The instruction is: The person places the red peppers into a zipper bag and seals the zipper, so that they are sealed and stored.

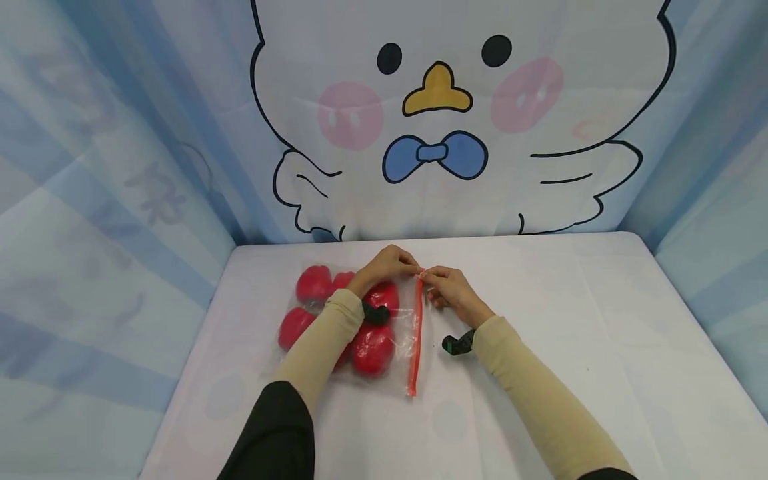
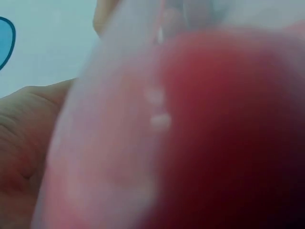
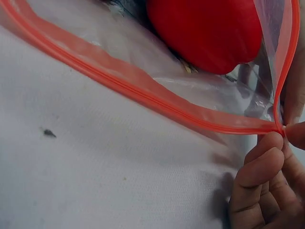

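A clear zip bag lies on the table with several red, rounded, apple-like fruits inside. Its red zip strip runs along the right side. At the strip's far end my left hand pinches the corner, its forearm crossing over the bag. From the right, my right hand pinches that same end, fingertips close to the left hand's. Two stretches of the red strip meet at these fingers in the right wrist view and spread apart from there. Blurred red fruit behind plastic fills most of the left wrist view.
The bag rests left of centre on a white-covered table. A printed curtain with a cartoon figure hangs behind the table's back edge, and blue-white cloth hangs at both sides. Black wrist straps show at both cuffs.
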`<state>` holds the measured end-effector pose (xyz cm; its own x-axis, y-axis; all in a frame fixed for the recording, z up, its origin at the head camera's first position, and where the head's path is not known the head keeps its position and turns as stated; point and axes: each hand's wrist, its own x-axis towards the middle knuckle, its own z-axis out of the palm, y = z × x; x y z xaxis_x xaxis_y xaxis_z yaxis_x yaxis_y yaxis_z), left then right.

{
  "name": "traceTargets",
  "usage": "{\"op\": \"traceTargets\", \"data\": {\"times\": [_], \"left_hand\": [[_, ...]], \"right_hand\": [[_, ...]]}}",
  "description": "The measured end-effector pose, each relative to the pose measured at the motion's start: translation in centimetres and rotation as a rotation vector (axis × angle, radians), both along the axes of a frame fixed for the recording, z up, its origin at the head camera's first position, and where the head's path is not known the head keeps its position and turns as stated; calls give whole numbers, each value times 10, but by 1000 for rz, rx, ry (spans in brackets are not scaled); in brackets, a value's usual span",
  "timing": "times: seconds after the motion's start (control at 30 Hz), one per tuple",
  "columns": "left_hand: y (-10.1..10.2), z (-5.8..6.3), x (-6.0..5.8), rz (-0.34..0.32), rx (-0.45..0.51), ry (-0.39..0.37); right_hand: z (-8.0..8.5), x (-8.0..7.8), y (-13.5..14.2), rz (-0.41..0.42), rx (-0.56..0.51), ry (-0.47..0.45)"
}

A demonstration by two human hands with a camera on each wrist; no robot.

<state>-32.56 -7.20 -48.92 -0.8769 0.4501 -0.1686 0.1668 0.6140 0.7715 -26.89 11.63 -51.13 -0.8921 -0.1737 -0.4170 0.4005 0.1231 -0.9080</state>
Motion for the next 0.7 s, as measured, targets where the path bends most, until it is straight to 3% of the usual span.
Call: {"op": "traceTargets", "data": {"times": [0.27,0.7], "left_hand": [[1,0,5,44,-3,-9],[-1,-4,3,98,40,-30]], "right_hand": [[2,8,-7,-43,14,1],[7,32,-10,36,65,-16]]}}
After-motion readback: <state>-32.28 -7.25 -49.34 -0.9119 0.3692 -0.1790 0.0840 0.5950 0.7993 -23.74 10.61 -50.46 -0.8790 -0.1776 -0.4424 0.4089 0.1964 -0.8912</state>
